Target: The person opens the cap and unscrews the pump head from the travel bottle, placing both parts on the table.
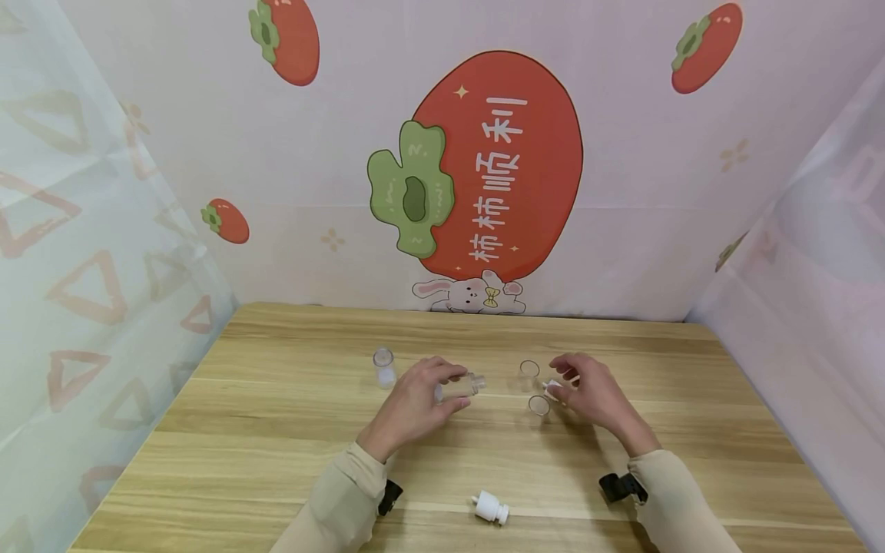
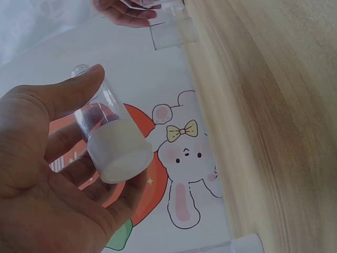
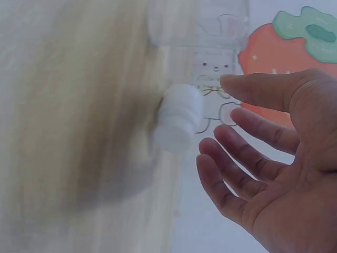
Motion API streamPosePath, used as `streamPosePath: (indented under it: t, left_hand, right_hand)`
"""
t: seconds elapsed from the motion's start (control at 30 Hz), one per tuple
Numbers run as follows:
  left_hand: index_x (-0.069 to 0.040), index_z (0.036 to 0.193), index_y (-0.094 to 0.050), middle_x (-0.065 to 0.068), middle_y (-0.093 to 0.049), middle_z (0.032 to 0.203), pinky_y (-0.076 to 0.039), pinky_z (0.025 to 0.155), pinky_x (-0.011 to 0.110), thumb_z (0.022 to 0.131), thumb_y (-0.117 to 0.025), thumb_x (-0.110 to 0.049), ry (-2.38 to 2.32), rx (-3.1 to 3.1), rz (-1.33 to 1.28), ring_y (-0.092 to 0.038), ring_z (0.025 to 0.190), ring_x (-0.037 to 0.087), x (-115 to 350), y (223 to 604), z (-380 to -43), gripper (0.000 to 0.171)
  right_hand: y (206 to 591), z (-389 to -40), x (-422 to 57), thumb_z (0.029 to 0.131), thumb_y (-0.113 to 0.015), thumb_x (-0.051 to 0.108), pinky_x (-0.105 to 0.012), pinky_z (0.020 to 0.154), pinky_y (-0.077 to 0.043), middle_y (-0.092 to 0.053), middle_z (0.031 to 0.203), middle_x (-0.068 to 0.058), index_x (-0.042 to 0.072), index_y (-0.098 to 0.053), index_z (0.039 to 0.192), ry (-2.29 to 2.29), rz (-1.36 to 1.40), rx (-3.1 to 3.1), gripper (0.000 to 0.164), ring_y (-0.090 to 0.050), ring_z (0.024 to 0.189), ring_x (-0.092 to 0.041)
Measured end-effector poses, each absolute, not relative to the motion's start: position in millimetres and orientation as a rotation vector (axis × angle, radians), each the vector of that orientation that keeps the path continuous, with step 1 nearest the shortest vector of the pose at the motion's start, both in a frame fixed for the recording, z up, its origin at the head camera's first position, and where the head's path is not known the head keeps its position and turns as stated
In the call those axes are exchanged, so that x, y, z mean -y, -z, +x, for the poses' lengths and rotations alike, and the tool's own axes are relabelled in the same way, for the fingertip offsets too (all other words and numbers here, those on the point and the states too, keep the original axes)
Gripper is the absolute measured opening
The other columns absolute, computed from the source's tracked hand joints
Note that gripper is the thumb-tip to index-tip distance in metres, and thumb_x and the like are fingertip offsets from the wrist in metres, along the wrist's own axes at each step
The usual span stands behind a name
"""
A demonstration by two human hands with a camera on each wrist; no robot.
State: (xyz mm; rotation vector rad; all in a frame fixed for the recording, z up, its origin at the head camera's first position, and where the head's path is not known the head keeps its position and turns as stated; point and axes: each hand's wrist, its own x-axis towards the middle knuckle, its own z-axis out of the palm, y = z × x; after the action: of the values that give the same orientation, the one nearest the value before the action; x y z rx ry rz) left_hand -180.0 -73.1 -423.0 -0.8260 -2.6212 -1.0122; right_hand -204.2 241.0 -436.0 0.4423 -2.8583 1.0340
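My left hand point(image 1: 415, 395) holds a small clear bottle point(image 1: 459, 385) with a white base, its neck toward the right. In the left wrist view the thumb lies along the clear body of the bottle point(image 2: 113, 100), and the curled fingers pass behind it. Over on the right, my right hand point(image 1: 588, 390) is beside a white pump head point(image 1: 552, 389). The right wrist view has the pump head point(image 3: 179, 118) on the table, just off the spread, slightly bent fingers, which grip nothing.
Two clear caps point(image 1: 538, 405) stand left of the right hand. Another clear bottle with a white base point(image 1: 384, 370) stands left of the left hand. A second white pump head point(image 1: 491, 508) lies near the front of the wooden table point(image 1: 276, 430). A printed cloth point(image 1: 332, 153) hangs behind.
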Motion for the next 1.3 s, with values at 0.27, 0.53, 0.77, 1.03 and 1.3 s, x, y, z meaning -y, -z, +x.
streamPosePath:
  t: [0.27, 0.53, 0.77, 1.03, 1.3]
  left_hand:
    - [-0.008, 0.120, -0.071, 0.006, -0.070, 0.112, -0.055, 0.086, 0.040, 0.089, -0.081, -0.019, 1.165, 2.651, -0.724, -0.065, 0.099, 0.022, 72, 428, -184, 0.035]
    - [-0.006, 0.118, -0.065, 0.005, -0.066, 0.108, -0.054, 0.087, 0.041, 0.092, -0.077, -0.017, 1.296, 2.701, -0.616, -0.063, 0.099, 0.022, 73, 438, -194, 0.031]
    - [-0.006, 0.119, -0.058, 0.010, -0.062, 0.108, -0.051, 0.089, 0.041, 0.094, -0.074, -0.016, 1.392, 2.725, -0.536, -0.059, 0.099, 0.025, 73, 444, -201, 0.031]
    - [-0.004, 0.119, -0.051, 0.009, -0.055, 0.101, -0.049, 0.084, 0.041, 0.096, -0.071, -0.016, 1.444, 2.710, -0.470, -0.055, 0.095, 0.027, 73, 450, -207, 0.033]
    - [-0.003, 0.118, -0.048, 0.009, -0.053, 0.101, -0.048, 0.083, 0.041, 0.096, -0.071, -0.017, 1.458, 2.720, -0.433, -0.054, 0.095, 0.026, 74, 455, -209, 0.035]
  right_hand:
    - [425, -196, -237, 0.090, -0.077, 0.009, -0.048, 0.082, -0.056, -0.065, 0.108, -0.019, -0.005, -0.066, 0.119, -1.017, 0.503, 2.803, 0.034, -0.064, 0.098, -0.035]
    - [417, -188, -229, 0.088, -0.078, 0.009, -0.049, 0.082, -0.056, -0.066, 0.108, -0.015, -0.003, -0.067, 0.119, -0.964, 0.569, 2.763, 0.034, -0.064, 0.098, -0.033]
    - [415, -184, -225, 0.088, -0.078, 0.009, -0.050, 0.081, -0.056, -0.065, 0.105, -0.014, -0.002, -0.068, 0.117, -0.964, 0.609, 2.743, 0.033, -0.064, 0.097, -0.033]
    - [414, -183, -223, 0.089, -0.077, 0.008, -0.049, 0.081, -0.056, -0.065, 0.105, -0.011, 0.000, -0.068, 0.117, -0.982, 0.631, 2.748, 0.031, -0.064, 0.097, -0.032]
    - [414, -183, -222, 0.090, -0.077, 0.008, -0.048, 0.081, -0.056, -0.065, 0.107, -0.013, 0.002, -0.068, 0.118, -0.978, 0.619, 2.773, 0.030, -0.063, 0.098, -0.031]
